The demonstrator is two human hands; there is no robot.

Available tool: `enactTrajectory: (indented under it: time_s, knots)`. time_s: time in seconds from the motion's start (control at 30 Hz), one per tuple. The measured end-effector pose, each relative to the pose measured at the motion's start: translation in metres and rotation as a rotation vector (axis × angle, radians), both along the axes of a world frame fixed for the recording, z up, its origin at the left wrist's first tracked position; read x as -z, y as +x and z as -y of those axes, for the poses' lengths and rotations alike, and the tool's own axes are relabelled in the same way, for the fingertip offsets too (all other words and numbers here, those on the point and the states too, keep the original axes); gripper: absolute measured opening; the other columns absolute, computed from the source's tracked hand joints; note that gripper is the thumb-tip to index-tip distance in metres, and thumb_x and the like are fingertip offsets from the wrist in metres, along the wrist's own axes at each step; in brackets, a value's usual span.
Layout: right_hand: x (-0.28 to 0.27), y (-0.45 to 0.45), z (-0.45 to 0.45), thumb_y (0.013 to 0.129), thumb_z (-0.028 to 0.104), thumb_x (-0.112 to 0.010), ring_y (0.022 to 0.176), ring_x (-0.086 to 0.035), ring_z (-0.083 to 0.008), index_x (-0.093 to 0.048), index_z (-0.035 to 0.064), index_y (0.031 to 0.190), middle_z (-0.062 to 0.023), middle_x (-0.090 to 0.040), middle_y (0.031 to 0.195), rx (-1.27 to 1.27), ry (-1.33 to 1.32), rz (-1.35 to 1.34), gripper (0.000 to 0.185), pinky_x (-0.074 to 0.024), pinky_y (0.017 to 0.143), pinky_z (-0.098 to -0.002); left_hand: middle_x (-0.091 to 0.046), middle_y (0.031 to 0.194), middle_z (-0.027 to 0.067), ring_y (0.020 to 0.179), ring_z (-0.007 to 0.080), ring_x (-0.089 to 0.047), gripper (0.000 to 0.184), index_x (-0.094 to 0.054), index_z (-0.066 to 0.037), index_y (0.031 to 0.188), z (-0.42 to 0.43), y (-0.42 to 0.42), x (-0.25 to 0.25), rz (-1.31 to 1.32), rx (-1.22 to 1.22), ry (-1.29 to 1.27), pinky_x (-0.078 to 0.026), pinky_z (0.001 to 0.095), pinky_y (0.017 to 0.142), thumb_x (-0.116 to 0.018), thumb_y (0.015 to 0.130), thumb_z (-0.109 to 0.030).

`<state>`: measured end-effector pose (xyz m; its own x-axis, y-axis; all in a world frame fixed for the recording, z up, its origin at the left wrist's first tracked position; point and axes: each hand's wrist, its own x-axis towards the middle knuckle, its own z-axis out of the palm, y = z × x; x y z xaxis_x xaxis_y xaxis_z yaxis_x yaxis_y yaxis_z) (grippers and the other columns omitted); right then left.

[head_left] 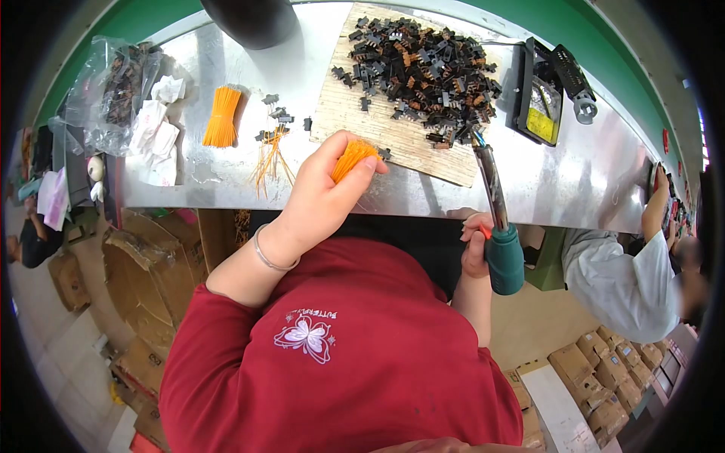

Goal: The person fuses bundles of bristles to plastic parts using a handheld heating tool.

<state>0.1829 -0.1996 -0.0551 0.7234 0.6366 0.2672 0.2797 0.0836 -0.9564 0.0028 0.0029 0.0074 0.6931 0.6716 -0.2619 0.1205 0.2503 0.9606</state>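
Note:
My left hand (pixel 321 192), a bangle at its wrist, is closed around a bundle of orange wires (pixel 352 158) above the front of the bench. A small black switch (pixel 384 154) shows just beyond its fingertips; whether it is joined to a wire cannot be made out. In my right hand (pixel 476 245) is a green-handled soldering iron (pixel 504 260) with a red part under the fingers. Its metal barrel points away from me, and the tip lies at the near right edge of a heap of small black and brown switches (pixel 423 68) on a wooden board (pixel 343 113).
Left of the board lie another orange wire bundle (pixel 222 117), loose wires with switches (pixel 272 158), crumpled tissue (pixel 155 140) and a plastic bag (pixel 106 98). A black tray (pixel 521 113) with a yellow sponge (pixel 541 125) stands at right. A co-worker's grey sleeve (pixel 619 279) is beyond it.

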Motion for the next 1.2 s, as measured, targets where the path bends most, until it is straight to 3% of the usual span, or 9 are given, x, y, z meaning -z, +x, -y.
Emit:
enactTrajectory:
  time_s: [0.13,0.2,0.3,0.6,0.63,0.7,1.03,1.1,1.2]
  knots:
    - [-0.002,-0.001,-0.001,0.081,0.003,-0.065,0.054,-0.058,-0.0126,-0.062,-0.0010,0.076,-0.0069,-0.063,0.068,0.003,-0.002,-0.038,0.007,-0.0477,0.055,-0.0244,-0.066,0.092,0.0059,0.051,0.0020,-0.038,0.018,-0.059,-0.001,0.100,-0.005,-0.006,-0.013,0.192,-0.009,-0.519,-0.035,0.0192,0.047,-0.049,0.101,-0.014]
    - [0.006,0.001,0.004,0.082,0.004,-0.065,0.054,-0.058,-0.0124,-0.062,-0.0009,0.077,-0.0070,-0.064,0.069,0.001,0.008,-0.048,0.007,-0.0473,0.054,-0.0242,-0.067,0.109,0.0135,0.043,0.0005,-0.025,0.027,-0.059,-0.002,0.098,-0.008,-0.006,-0.025,0.244,0.032,-0.826,-0.024,0.0166,0.039,-0.040,0.104,-0.021]
    - [0.014,0.004,0.006,0.085,0.010,-0.065,0.053,-0.058,-0.0125,-0.062,-0.0004,0.079,-0.0073,-0.064,0.070,-0.020,0.028,-0.036,0.013,-0.0467,0.053,-0.0238,-0.060,0.129,0.0213,0.041,0.0006,-0.027,0.031,-0.056,-0.005,0.094,-0.009,-0.009,-0.024,0.436,0.069,-1.074,-0.026,0.0149,0.037,-0.033,0.105,-0.024]
    - [0.003,0.003,0.001,0.091,0.031,-0.066,0.051,-0.059,-0.0140,-0.063,0.0028,0.081,-0.0056,-0.058,0.067,-0.027,-0.049,0.134,0.030,-0.0460,0.050,-0.0255,-0.051,0.139,0.0240,0.038,0.0005,-0.029,0.031,-0.057,-0.010,0.095,-0.006,-0.017,-0.023,0.624,0.140,-1.229,-0.024,0.0135,0.033,-0.031,0.105,-0.024]
    - [0.006,0.006,0.005,0.091,0.031,-0.066,0.051,-0.059,-0.0140,-0.063,0.0028,0.081,-0.0056,-0.058,0.067,-0.029,-0.050,0.133,0.030,-0.0460,0.050,-0.0255,-0.051,0.139,0.0240,0.038,0.0005,-0.029,0.031,-0.057,-0.010,0.095,-0.006,-0.017,-0.024,0.624,0.137,-1.229,-0.024,0.0135,0.033,-0.031,0.105,-0.024]
    - [0.013,0.012,0.011,0.099,0.022,-0.057,0.062,-0.053,-0.0137,-0.051,0.0057,0.116,-0.0110,-0.059,0.082,-0.207,-0.015,0.217,0.024,-0.0463,0.058,-0.0261,-0.045,0.141,0.0299,0.036,0.0028,-0.032,0.023,-0.042,-0.006,0.102,-0.005,-0.019,-0.028,0.591,0.048,-1.322,-0.023,0.0143,0.030,-0.027,0.106,-0.023]
    - [0.012,0.013,0.009,0.098,0.019,-0.058,0.061,-0.052,-0.0146,-0.053,0.0056,0.115,-0.0114,-0.058,0.081,-0.234,0.033,0.172,0.022,-0.0462,0.056,-0.0273,-0.046,0.138,0.0308,0.036,0.0034,-0.034,0.021,-0.040,-0.007,0.102,-0.007,-0.025,-0.024,0.631,0.059,-1.305,-0.022,0.0142,0.030,-0.028,0.106,-0.024]
    - [0.009,0.010,0.008,0.098,0.019,-0.057,0.061,-0.052,-0.0148,-0.052,0.0046,0.115,-0.0113,-0.058,0.081,-0.216,0.037,0.123,0.023,-0.0467,0.056,-0.0284,-0.053,0.136,0.0249,0.038,0.0009,-0.031,0.032,-0.058,-0.010,0.105,-0.006,-0.027,-0.015,0.790,0.212,-1.218,-0.023,0.0143,0.033,-0.031,0.106,-0.026]
    - [0.010,0.010,0.009,0.098,0.019,-0.057,0.061,-0.052,-0.0150,-0.052,0.0041,0.115,-0.0113,-0.058,0.081,-0.213,0.039,0.139,0.023,-0.0471,0.056,-0.0288,-0.056,0.130,0.0239,0.038,0.0011,-0.031,0.031,-0.056,-0.010,0.107,-0.005,-0.028,-0.014,0.808,0.216,-1.153,-0.022,0.0147,0.033,-0.031,0.106,-0.027]
